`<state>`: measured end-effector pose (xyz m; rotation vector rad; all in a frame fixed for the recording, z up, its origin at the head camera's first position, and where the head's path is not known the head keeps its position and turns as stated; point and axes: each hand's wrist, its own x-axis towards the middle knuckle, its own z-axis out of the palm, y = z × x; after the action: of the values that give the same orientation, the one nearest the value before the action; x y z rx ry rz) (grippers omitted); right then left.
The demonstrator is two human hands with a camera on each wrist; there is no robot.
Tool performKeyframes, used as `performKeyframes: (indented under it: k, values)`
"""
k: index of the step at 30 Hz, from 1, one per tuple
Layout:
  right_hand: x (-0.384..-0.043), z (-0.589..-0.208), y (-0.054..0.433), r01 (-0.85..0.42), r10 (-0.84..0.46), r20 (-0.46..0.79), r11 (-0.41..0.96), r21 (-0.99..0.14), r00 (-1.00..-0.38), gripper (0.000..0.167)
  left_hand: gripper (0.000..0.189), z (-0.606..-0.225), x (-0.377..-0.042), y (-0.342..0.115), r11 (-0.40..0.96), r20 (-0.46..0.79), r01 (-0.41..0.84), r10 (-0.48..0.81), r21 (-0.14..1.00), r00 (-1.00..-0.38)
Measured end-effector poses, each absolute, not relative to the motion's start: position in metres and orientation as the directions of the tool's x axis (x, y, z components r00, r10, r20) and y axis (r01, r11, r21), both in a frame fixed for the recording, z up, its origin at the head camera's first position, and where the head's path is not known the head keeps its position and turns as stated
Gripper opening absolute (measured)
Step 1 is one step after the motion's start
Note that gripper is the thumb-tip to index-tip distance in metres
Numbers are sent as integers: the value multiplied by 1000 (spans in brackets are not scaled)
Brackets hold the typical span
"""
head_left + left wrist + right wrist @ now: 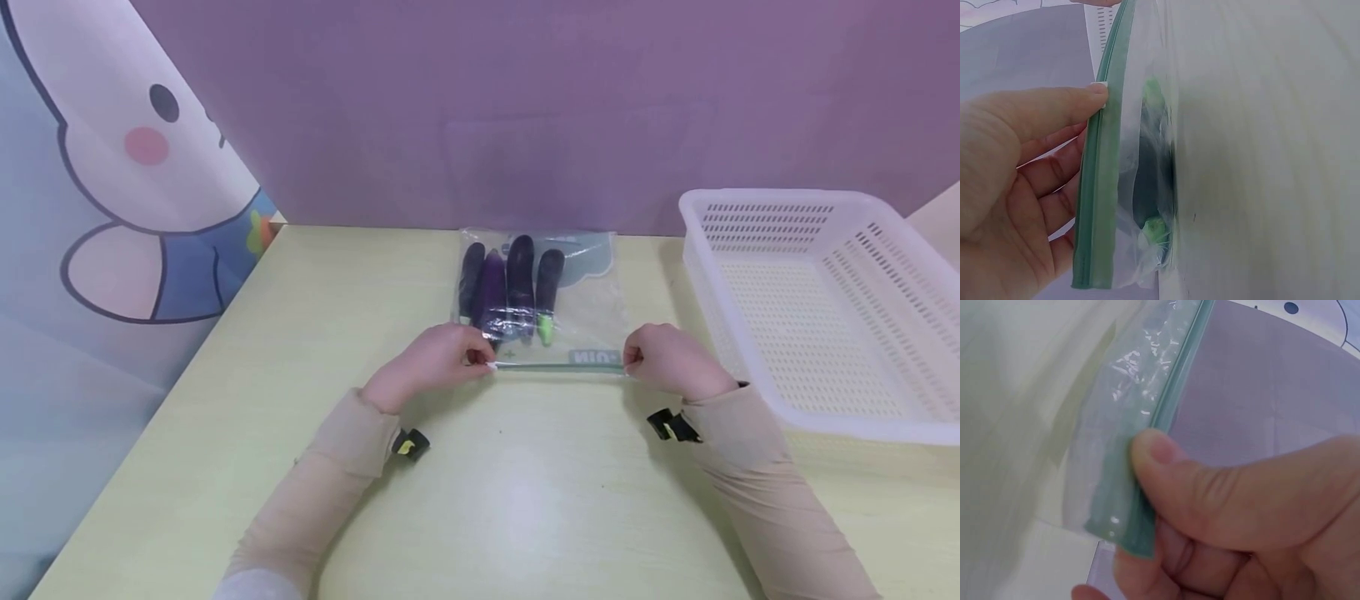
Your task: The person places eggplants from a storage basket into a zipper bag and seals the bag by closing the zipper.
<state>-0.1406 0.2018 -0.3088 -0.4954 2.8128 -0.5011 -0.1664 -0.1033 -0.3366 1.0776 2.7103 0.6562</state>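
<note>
A clear zip bag (588, 308) with a green zip strip (558, 367) lies near the back of the table. Inside it several dark purple eggplants (520, 279) sit side by side, some with green stem ends. My left hand (442, 358) pinches a small white slider (1104, 94) on the strip, toward its left end, with the thumb on top and the other fingers behind. At the strip's right end my right hand (671, 358) pinches the corner between thumb and finger. In the left wrist view the strip stands raised off the table.
A white perforated plastic basket (817, 429) stands on the right of the table (495, 517). Behind the table rises a purple panel (525, 108). A cartoon-printed sheet (90, 400) hangs along the left side.
</note>
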Motion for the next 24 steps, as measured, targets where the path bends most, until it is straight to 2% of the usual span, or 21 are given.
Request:
performKeyframes:
  k: [17, 24]
  values:
    - [-141, -310, 203, -282, -364, -177, 887, -367, -915, 15, 11, -337, -167, -109, 656, 20, 597, 665, 462, -747]
    - [-142, -310, 202, -281, -365, -183, 887, -367, -913, 14, 11, -336, -168, -111, 685, -27, 562, 645, 464, -764]
